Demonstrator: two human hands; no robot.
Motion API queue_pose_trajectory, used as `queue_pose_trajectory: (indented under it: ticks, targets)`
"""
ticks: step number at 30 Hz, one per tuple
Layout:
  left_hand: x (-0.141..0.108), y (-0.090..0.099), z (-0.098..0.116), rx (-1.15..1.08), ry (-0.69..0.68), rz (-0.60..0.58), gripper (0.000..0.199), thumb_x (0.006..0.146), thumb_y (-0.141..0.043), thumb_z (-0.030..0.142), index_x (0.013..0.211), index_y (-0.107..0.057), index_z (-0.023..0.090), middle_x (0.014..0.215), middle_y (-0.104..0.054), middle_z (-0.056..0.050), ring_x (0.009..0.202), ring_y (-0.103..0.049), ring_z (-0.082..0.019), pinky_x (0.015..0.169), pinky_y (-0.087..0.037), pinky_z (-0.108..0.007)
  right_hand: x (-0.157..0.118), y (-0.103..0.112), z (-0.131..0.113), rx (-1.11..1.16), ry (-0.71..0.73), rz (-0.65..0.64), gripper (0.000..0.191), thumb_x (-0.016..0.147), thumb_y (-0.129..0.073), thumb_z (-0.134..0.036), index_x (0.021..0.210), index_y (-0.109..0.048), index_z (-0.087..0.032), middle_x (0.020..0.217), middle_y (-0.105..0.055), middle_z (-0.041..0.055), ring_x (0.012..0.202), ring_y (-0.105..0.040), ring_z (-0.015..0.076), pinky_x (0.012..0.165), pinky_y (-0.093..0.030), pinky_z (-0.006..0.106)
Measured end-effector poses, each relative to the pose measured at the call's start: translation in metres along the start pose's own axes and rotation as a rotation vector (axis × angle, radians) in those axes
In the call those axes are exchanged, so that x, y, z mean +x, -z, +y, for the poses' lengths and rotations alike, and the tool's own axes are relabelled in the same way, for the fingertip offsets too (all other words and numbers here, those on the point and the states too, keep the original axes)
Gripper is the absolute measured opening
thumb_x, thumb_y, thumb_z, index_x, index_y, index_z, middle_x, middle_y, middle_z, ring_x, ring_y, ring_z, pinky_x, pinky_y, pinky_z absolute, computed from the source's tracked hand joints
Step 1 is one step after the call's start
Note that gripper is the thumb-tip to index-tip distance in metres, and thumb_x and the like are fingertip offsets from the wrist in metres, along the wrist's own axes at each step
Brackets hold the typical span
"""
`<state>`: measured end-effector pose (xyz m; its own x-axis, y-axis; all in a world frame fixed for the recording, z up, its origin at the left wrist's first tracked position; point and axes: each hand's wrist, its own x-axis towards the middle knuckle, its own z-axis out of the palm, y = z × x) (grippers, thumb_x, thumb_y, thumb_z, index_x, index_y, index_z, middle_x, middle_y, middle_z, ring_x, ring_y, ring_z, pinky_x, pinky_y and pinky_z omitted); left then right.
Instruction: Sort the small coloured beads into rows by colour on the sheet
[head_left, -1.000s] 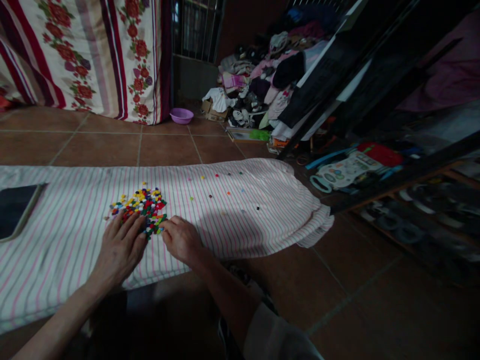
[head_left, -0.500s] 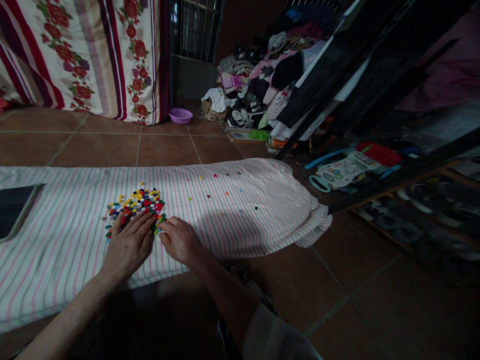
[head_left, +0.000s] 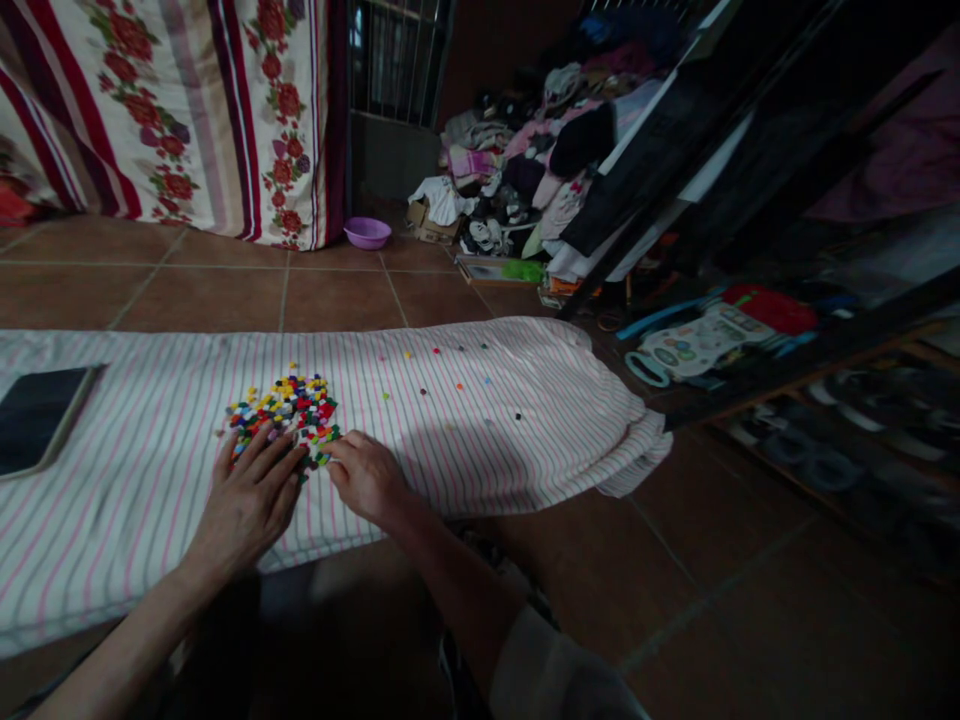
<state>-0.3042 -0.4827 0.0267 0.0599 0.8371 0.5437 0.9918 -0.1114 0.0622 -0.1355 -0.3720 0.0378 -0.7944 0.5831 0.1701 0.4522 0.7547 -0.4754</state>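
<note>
A heap of small multicoloured pieces (head_left: 289,400), like little plastic blocks or beads, lies on the striped cloth (head_left: 165,470). My left hand (head_left: 247,495) rests at the near side of the heap, its fingers apart and touching the pieces. At the heap's right edge is my right hand (head_left: 367,478), with curled fingers and the thumb and forefinger close together by some green pieces. Whatever is between those fingertips is too small to make out. Several single pieces of different colours, among them a black piece (head_left: 518,416) and an orange piece (head_left: 460,386), lie spaced out to the right.
A dark-screened tablet or phone (head_left: 45,415) lies on the cloth at the left. Beyond are the tiled floor (head_left: 225,295), a floral curtain (head_left: 180,120), a purple basin (head_left: 367,233) and a pile of clothes (head_left: 525,150). A shoe rack (head_left: 810,430) stands at the right.
My left hand has drawn slightly back toward me with its fingers more spread, uncovering pieces. My right hand stays by the heap's right edge. The whole view has shifted slightly.
</note>
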Motion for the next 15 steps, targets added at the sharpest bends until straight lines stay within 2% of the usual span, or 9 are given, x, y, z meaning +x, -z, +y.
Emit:
queue_pose_trajectory:
  ticks: [5, 9, 15]
  targets:
    - [-0.006, -0.002, -0.009, -0.004, 0.045, 0.033, 0.037, 0.090, -0.045, 0.030, 0.121, -0.062, 0.019, 0.128, -0.063, -0.014, 0.140, -0.036, -0.032, 0.117, -0.021, -0.060, 0.001, 0.000, 0.000, 0.004, -0.008, 0.001, 0.027, 0.093, -0.050, -0.022, 0.117, -0.063, -0.022, 0.105, -0.063, 0.0054, 0.099, -0.058, 0.0169, 0.090, -0.045, 0.028]
    - [-0.008, 0.001, -0.012, -0.012, 0.117, 0.034, 0.037, 0.091, -0.045, 0.032, 0.122, -0.062, 0.022, 0.129, -0.062, -0.012, 0.143, -0.032, -0.031, 0.117, -0.021, -0.058, 0.001, 0.001, -0.001, 0.001, -0.014, 0.002, 0.027, 0.093, -0.049, -0.021, 0.117, -0.064, -0.022, 0.105, -0.064, 0.0052, 0.099, -0.058, 0.0165, 0.090, -0.045, 0.027]
    - [-0.010, 0.002, -0.015, 0.012, 0.160, -0.001, 0.039, 0.092, -0.040, 0.034, 0.121, -0.063, 0.019, 0.133, -0.059, -0.015, 0.143, -0.030, -0.035, 0.114, -0.022, -0.059, 0.001, 0.005, -0.003, 0.003, -0.014, 0.011, 0.026, 0.094, -0.049, -0.021, 0.115, -0.065, -0.022, 0.104, -0.064, 0.0049, 0.098, -0.059, 0.0160, 0.090, -0.045, 0.026]
